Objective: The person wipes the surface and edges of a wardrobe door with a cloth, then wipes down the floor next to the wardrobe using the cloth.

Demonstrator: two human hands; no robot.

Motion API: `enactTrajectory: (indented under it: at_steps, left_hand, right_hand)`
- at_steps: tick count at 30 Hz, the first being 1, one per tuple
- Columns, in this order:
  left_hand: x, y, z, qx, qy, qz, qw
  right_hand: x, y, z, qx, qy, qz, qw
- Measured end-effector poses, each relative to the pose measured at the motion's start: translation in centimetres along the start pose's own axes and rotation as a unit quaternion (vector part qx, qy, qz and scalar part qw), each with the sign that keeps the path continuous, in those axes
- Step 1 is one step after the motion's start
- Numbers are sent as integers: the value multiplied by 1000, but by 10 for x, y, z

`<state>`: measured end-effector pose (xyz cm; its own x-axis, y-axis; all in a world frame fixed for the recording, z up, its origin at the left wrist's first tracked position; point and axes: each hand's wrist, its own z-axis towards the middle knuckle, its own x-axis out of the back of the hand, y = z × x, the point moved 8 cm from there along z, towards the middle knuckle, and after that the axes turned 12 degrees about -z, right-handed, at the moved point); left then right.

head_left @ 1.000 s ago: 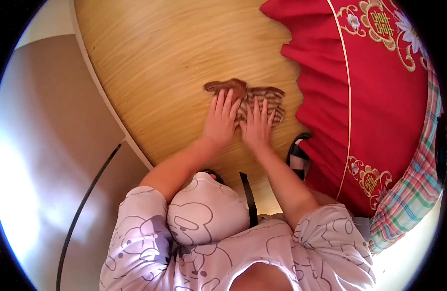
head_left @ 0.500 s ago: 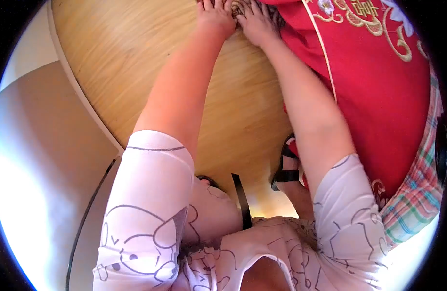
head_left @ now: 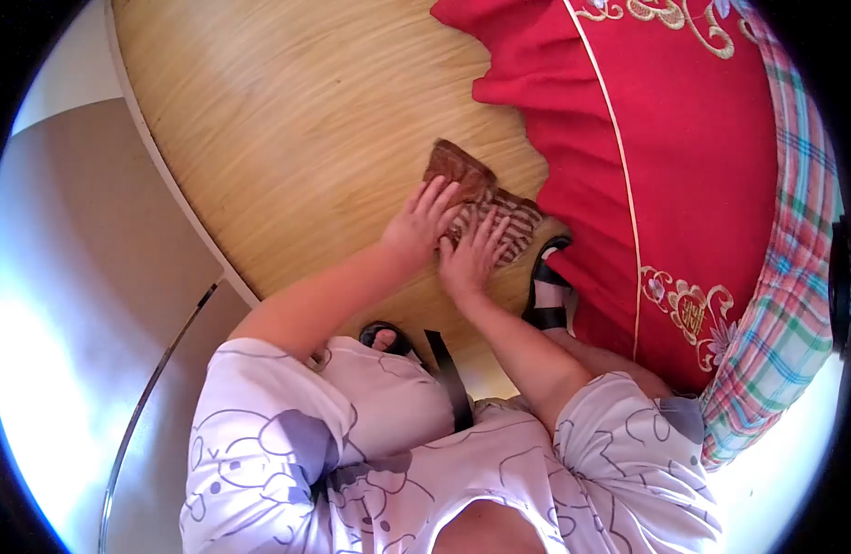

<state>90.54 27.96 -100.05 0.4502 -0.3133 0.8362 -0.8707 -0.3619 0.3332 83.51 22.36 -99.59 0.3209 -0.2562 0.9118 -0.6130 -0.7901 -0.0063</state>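
Note:
A brown cloth with a striped part [head_left: 520, 231] lies bunched on the wooden floor [head_left: 324, 138]. My left hand [head_left: 421, 224] presses on its brown left side, fingers spread and pointing up and right. Just to the right, my right hand [head_left: 471, 257] lies on the striped part with its fingers apart. Both palms face down, and neither hand is wrapped round the cloth.
A red embroidered bed skirt [head_left: 573, 138] hangs on the right, beside a plaid cloth [head_left: 790, 277]. My sandalled feet [head_left: 547, 291] are near the cloth and below it. A grey-brown panel [head_left: 120, 212] and a dark cord [head_left: 157, 369] stand at left.
Both hands and the cloth first slid far forward to the top edge, then came back closer to my body. The cloth now lies tilted, its striped end nearer my right foot.

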Motion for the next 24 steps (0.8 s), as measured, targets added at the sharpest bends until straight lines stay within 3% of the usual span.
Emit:
enactTrajectory:
  at_steps: [4, 8, 10, 12, 13, 14, 16, 18, 20, 24]
  left_hand:
    - [22, -37, -5, 33, -4, 5, 999]
    - [65, -122, 32, 170, 90, 1, 981]
    - [86, -172, 56, 174, 214, 20, 961]
    - [113, -214, 83, 210, 202, 76, 953]
    - [109, -240, 101, 262, 187, 30, 946]
    - [102, -251, 111, 284, 181, 66, 939]
    - [104, -246, 105, 309, 179, 103, 928]
    - [115, -214, 86, 276, 136, 74, 949]
    - [103, -182, 66, 265, 95, 75, 957]
    - [50, -106, 0, 222, 115, -22, 968]
  right_hand:
    - [15, -35, 45, 79, 32, 10, 996]
    - [57, -83, 138, 190, 136, -22, 972]
    - [79, -109, 192, 210, 180, -6, 961]
    - [101, -132, 240, 226, 210, -44, 950]
    - [117, -140, 256, 203, 63, -44, 976]
    - [119, -144, 262, 212, 104, -44, 971]
    - [113, -140, 259, 225, 150, -45, 962]
    - [102, -133, 249, 240, 174, -25, 955]
    - [88, -118, 216, 221, 145, -25, 964]
    - [47, -93, 117, 251, 79, -74, 962]
